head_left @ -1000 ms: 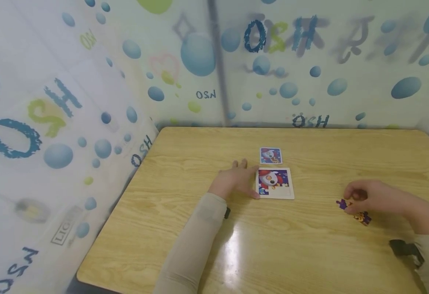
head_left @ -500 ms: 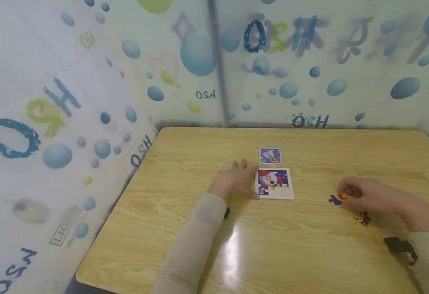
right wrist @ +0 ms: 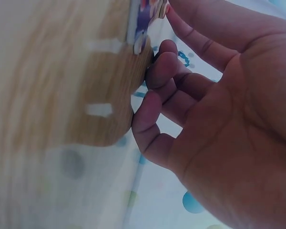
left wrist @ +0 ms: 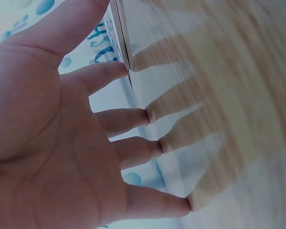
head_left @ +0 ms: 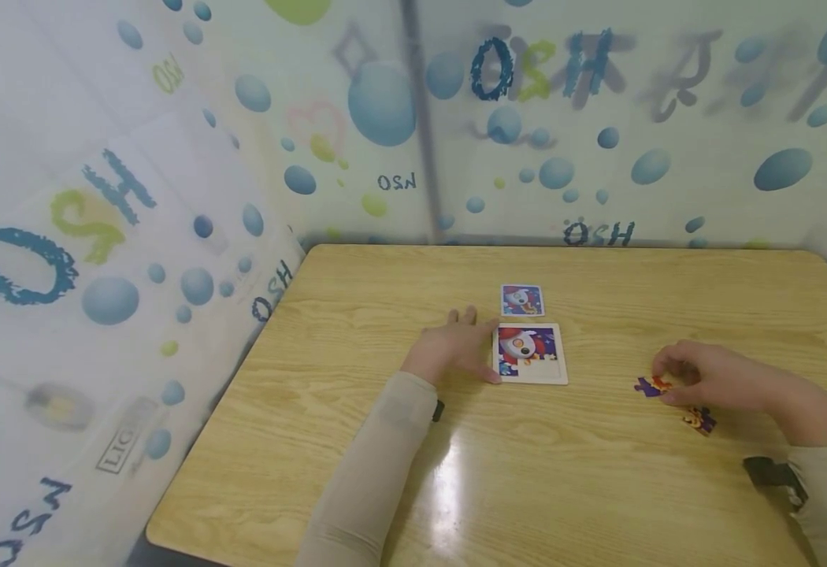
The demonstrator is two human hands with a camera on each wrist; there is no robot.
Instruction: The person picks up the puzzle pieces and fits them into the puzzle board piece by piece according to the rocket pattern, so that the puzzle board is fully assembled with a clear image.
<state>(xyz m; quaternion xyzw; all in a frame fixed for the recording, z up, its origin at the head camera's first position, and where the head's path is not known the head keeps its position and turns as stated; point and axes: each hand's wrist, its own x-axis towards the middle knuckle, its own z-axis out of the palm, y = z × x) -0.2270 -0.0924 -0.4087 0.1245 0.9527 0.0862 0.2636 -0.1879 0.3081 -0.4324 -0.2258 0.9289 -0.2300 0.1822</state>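
A square puzzle board (head_left: pixel 546 370) lies in the middle of the table, partly filled with a picture of a white-faced character in red on purple; its lower right is bare. My left hand (head_left: pixel 451 347) rests at its left side, thumb and forefinger touching the edge. In the left wrist view, straight, spread fingertips (left wrist: pixel 133 116) touch the tabletop. Over on the right, my right hand (head_left: pixel 736 383) pinches a purple and orange puzzle piece (head_left: pixel 646 386) between thumb and forefinger, low over the table. Beside that hand lies another puzzle piece (head_left: pixel 700 421), partly hidden.
A small picture card (head_left: pixel 522 300) with a similar picture lies just behind the board. The wooden table (head_left: pixel 357 339) meets a bubble-patterned curtain wall (head_left: pixel 555 173) at the back, and another on the left. Dark straps sit at both wrists.
My right hand has shifted slightly left with the puzzle piece, away from the other piece, then stayed nearly still. The left hand and board have not moved.
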